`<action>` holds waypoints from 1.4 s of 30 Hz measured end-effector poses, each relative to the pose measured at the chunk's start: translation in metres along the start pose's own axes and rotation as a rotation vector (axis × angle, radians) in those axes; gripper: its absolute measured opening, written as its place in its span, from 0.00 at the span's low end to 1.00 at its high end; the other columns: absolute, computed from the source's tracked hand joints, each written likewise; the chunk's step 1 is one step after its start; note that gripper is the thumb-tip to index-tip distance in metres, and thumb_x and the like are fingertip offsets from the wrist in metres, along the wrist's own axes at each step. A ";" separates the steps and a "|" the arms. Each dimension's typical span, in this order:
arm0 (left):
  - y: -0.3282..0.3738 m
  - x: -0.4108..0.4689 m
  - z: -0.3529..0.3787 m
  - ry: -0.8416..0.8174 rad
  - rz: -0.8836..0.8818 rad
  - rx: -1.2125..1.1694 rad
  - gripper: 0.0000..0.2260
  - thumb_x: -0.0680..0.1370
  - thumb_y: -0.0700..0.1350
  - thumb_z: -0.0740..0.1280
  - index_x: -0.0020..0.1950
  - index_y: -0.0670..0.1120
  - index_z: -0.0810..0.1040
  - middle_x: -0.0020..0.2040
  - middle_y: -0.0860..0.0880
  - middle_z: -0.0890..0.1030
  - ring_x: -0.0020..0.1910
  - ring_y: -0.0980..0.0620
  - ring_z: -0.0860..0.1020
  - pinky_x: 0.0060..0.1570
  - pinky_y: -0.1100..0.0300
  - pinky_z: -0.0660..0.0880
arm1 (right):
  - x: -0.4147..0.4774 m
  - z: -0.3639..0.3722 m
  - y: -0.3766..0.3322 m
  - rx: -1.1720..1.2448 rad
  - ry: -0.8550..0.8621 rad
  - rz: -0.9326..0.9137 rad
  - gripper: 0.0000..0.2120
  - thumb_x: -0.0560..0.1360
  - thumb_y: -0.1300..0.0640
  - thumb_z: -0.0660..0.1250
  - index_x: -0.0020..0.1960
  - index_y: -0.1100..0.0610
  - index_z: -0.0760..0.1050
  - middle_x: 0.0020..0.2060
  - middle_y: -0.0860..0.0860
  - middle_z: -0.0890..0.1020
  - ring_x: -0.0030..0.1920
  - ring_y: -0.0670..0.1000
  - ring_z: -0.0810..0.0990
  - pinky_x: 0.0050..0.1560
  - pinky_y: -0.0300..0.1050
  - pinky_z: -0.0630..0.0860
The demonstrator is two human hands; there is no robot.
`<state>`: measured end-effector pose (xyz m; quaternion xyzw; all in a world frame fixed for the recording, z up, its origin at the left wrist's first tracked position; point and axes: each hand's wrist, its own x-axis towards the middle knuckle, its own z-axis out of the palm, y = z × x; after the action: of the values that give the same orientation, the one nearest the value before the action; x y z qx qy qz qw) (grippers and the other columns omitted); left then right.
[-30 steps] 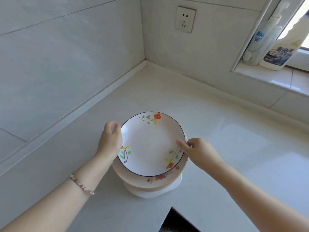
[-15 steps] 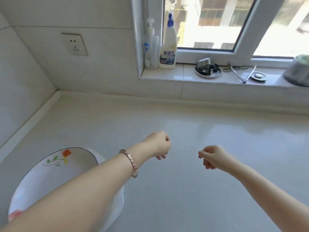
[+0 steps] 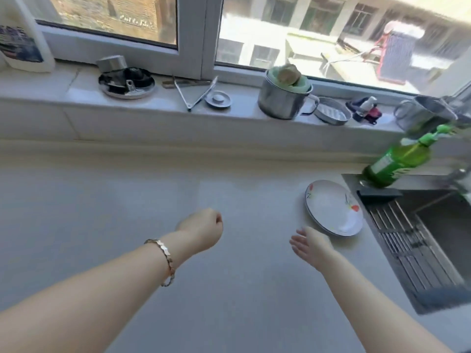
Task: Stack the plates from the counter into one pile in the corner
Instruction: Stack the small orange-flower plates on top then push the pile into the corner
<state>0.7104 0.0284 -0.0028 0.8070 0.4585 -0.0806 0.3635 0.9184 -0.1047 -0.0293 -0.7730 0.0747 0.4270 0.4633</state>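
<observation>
A single white plate (image 3: 334, 207) with a dark rim and small flower prints lies flat on the pale counter (image 3: 127, 212), right beside the sink. My right hand (image 3: 311, 244) is open, fingers spread, just left of and below the plate's near edge, not touching it. My left hand (image 3: 202, 230), with a bracelet on its wrist, is curled into a loose fist over the middle of the counter and holds nothing. The pile of plates in the corner is out of view.
A steel sink (image 3: 430, 238) with a ribbed drain rack lies at the right, a green soap bottle (image 3: 397, 164) at its back corner. The window sill (image 3: 178, 108) carries a metal pot, tongs, lids, a soap dish and a white bottle at far left.
The view swung right, away from the corner pile, which both hands released a second ago. Both arms moved right; my right hand opened and now nears a lone plate by the sink.
</observation>
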 end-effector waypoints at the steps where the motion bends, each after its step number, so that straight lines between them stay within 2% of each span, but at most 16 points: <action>1: 0.009 0.008 0.006 -0.007 -0.009 0.019 0.12 0.77 0.42 0.56 0.53 0.47 0.78 0.53 0.46 0.83 0.53 0.43 0.79 0.50 0.57 0.74 | 0.018 -0.020 -0.005 0.128 0.051 0.056 0.15 0.80 0.55 0.55 0.62 0.63 0.69 0.40 0.57 0.76 0.37 0.53 0.75 0.32 0.39 0.73; 4: 0.028 0.024 0.016 -0.016 -0.052 0.052 0.13 0.77 0.43 0.55 0.53 0.48 0.78 0.52 0.47 0.83 0.53 0.44 0.79 0.49 0.57 0.74 | 0.066 -0.066 -0.014 0.330 0.158 0.145 0.23 0.80 0.53 0.54 0.71 0.64 0.61 0.63 0.61 0.75 0.53 0.57 0.79 0.48 0.43 0.75; 5: 0.033 0.030 0.016 -0.014 -0.066 0.057 0.12 0.77 0.43 0.55 0.52 0.48 0.77 0.52 0.47 0.83 0.53 0.44 0.80 0.50 0.57 0.74 | 0.080 -0.074 -0.017 0.363 0.168 0.143 0.23 0.80 0.53 0.54 0.71 0.63 0.60 0.66 0.61 0.72 0.53 0.57 0.80 0.50 0.45 0.75; 7: 0.035 0.039 0.015 -0.012 -0.091 0.029 0.10 0.77 0.44 0.56 0.48 0.49 0.77 0.51 0.47 0.83 0.52 0.44 0.80 0.51 0.56 0.75 | 0.098 -0.081 -0.021 0.420 0.178 0.122 0.22 0.79 0.54 0.55 0.71 0.60 0.61 0.67 0.61 0.72 0.50 0.58 0.80 0.50 0.47 0.75; 10: 0.034 0.049 0.012 -0.016 -0.135 -0.049 0.09 0.77 0.43 0.57 0.43 0.48 0.76 0.47 0.46 0.84 0.48 0.44 0.82 0.49 0.55 0.77 | 0.111 -0.077 -0.025 0.479 0.188 0.116 0.21 0.79 0.60 0.57 0.71 0.59 0.62 0.67 0.59 0.72 0.63 0.60 0.75 0.57 0.51 0.74; 13: 0.029 0.056 0.012 -0.021 -0.179 -0.140 0.08 0.77 0.41 0.57 0.44 0.46 0.76 0.43 0.46 0.83 0.44 0.46 0.82 0.41 0.59 0.75 | 0.120 -0.073 -0.026 0.553 0.242 0.117 0.21 0.77 0.69 0.53 0.70 0.61 0.64 0.66 0.60 0.73 0.64 0.61 0.74 0.61 0.55 0.73; 17: 0.025 0.059 0.010 -0.034 -0.234 -0.225 0.08 0.77 0.40 0.58 0.41 0.47 0.74 0.38 0.49 0.81 0.38 0.50 0.80 0.40 0.61 0.72 | 0.117 -0.075 -0.023 0.581 0.243 0.093 0.22 0.76 0.72 0.53 0.69 0.63 0.65 0.63 0.61 0.74 0.62 0.62 0.75 0.56 0.54 0.75; 19: 0.022 0.055 0.008 -0.029 -0.235 -0.238 0.08 0.77 0.41 0.58 0.41 0.47 0.74 0.37 0.50 0.81 0.37 0.50 0.79 0.40 0.61 0.72 | 0.110 -0.074 -0.017 0.513 0.181 0.066 0.21 0.77 0.71 0.54 0.69 0.66 0.64 0.58 0.61 0.75 0.57 0.61 0.77 0.53 0.52 0.74; 21: 0.020 0.049 0.006 -0.027 -0.220 -0.233 0.07 0.77 0.42 0.58 0.44 0.45 0.75 0.37 0.50 0.81 0.38 0.50 0.80 0.41 0.60 0.73 | 0.098 -0.069 -0.011 0.375 0.093 0.039 0.18 0.77 0.69 0.57 0.68 0.68 0.65 0.49 0.59 0.77 0.43 0.57 0.77 0.49 0.51 0.74; 23: 0.017 0.040 0.002 -0.015 -0.196 -0.243 0.09 0.78 0.44 0.58 0.49 0.43 0.76 0.38 0.49 0.80 0.38 0.49 0.80 0.42 0.59 0.73 | 0.078 -0.057 -0.010 0.201 -0.012 -0.016 0.16 0.77 0.67 0.59 0.65 0.67 0.69 0.40 0.56 0.77 0.37 0.53 0.75 0.38 0.48 0.80; 25: 0.016 0.029 -0.004 0.022 -0.194 -0.324 0.12 0.80 0.49 0.55 0.51 0.43 0.74 0.40 0.48 0.79 0.38 0.48 0.79 0.40 0.58 0.73 | 0.053 -0.039 -0.013 0.046 -0.144 -0.084 0.13 0.77 0.66 0.60 0.61 0.63 0.71 0.39 0.54 0.78 0.37 0.53 0.77 0.29 0.41 0.80; 29: -0.001 -0.010 -0.026 0.117 -0.249 -0.578 0.13 0.81 0.54 0.51 0.55 0.47 0.68 0.41 0.46 0.77 0.35 0.47 0.78 0.34 0.58 0.73 | -0.013 0.013 -0.020 -0.162 -0.417 -0.217 0.07 0.77 0.65 0.61 0.54 0.60 0.73 0.39 0.53 0.80 0.36 0.52 0.79 0.34 0.43 0.80; 32: -0.034 -0.051 -0.043 0.267 -0.286 -0.530 0.16 0.81 0.54 0.52 0.46 0.43 0.69 0.33 0.44 0.75 0.28 0.48 0.76 0.30 0.62 0.73 | -0.064 0.055 -0.021 -0.310 -0.601 -0.339 0.07 0.77 0.66 0.60 0.51 0.58 0.74 0.40 0.53 0.80 0.37 0.52 0.80 0.33 0.42 0.80; 34: -0.059 -0.075 -0.052 0.366 -0.324 -0.477 0.17 0.81 0.53 0.53 0.42 0.41 0.69 0.29 0.43 0.73 0.27 0.46 0.77 0.29 0.62 0.70 | -0.091 0.079 -0.017 -0.391 -0.660 -0.411 0.08 0.77 0.66 0.59 0.49 0.56 0.73 0.41 0.55 0.79 0.36 0.53 0.79 0.32 0.42 0.79; 37: -0.115 -0.119 -0.074 0.445 -0.365 -0.534 0.18 0.81 0.52 0.54 0.46 0.37 0.72 0.29 0.44 0.73 0.29 0.44 0.79 0.30 0.60 0.70 | -0.137 0.132 -0.002 -0.517 -0.707 -0.496 0.06 0.77 0.66 0.59 0.49 0.57 0.71 0.38 0.54 0.77 0.33 0.51 0.76 0.28 0.38 0.75; 42: -0.214 -0.202 -0.117 0.610 -0.385 -0.513 0.17 0.81 0.49 0.55 0.36 0.41 0.69 0.28 0.44 0.72 0.18 0.56 0.75 0.20 0.66 0.69 | -0.218 0.232 0.029 -0.679 -0.735 -0.625 0.08 0.75 0.65 0.61 0.42 0.53 0.71 0.33 0.50 0.74 0.29 0.49 0.74 0.24 0.36 0.73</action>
<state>0.4011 0.0359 0.0655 0.5774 0.6920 0.2115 0.3782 0.6305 -0.0013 0.0635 -0.6646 -0.4630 0.5102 0.2893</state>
